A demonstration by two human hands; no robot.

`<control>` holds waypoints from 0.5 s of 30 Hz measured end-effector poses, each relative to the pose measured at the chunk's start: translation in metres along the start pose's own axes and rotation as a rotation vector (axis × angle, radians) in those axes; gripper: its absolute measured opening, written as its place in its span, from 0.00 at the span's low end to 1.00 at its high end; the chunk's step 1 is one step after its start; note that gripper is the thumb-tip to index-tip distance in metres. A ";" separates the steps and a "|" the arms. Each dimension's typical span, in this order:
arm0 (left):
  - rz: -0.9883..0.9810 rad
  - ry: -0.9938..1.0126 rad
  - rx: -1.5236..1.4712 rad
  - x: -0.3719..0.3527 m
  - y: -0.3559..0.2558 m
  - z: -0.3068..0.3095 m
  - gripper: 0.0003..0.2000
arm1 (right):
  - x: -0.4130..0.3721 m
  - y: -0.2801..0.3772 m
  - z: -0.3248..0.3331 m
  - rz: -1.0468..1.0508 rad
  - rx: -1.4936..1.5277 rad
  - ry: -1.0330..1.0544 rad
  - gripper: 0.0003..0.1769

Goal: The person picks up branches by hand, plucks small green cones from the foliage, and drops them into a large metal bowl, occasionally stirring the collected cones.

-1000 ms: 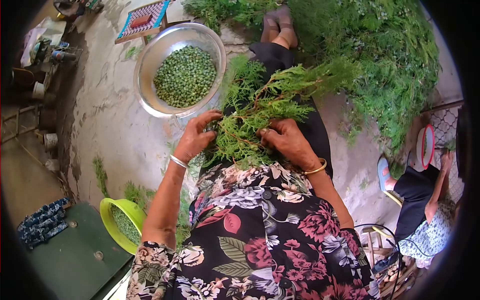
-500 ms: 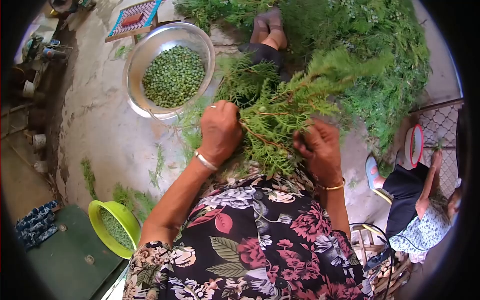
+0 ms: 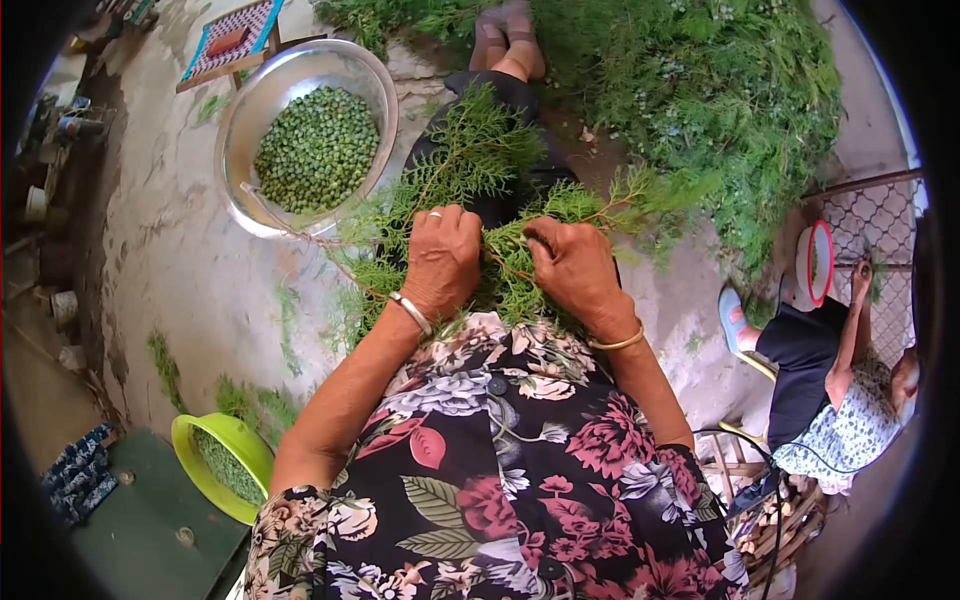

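Note:
A green evergreen branch (image 3: 480, 145) with flat, scaly leaves lies across my lap. My left hand (image 3: 445, 258), with a ring and a silver bangle, is closed round part of its stem. Just to the right, my right hand (image 3: 578, 268), wearing a gold-coloured bangle, pinches in among the sprigs. Its fingertips are partly hidden, and I cannot make out any small piece between them. Beyond my left hand stands a wide metal basin (image 3: 300, 65) holding a heap of small round green cones (image 3: 318, 150).
Cut evergreen branches (image 3: 710, 110) are piled at the upper right. A lime-green bowl (image 3: 262, 462) with small green bits sits lower left, beside a dark green tabletop (image 3: 140, 510). A woven stool (image 3: 235, 45) stands at the back. Another person (image 3: 835, 430) sits at right near a red-rimmed basin (image 3: 814, 262).
My right hand has moved left and up, closer to my left hand, and its fingers have closed. The branch has shifted left, and the whole view has swung slightly.

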State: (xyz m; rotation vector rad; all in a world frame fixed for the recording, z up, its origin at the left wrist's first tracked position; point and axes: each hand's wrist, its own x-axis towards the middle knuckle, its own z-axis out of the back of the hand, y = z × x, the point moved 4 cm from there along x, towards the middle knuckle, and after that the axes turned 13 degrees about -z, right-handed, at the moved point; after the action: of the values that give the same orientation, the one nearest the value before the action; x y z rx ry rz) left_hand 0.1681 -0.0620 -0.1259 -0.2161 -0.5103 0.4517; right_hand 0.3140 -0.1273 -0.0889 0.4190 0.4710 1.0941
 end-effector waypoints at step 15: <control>0.005 -0.066 -0.058 -0.001 0.003 0.002 0.10 | 0.004 -0.016 -0.017 -0.121 0.434 0.089 0.07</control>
State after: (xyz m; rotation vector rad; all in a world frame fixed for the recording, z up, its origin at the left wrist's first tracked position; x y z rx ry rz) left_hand 0.1660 -0.0599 -0.1256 -0.2594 -0.5882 0.4507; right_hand 0.3176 -0.1287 -0.1122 0.7138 0.8079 0.8927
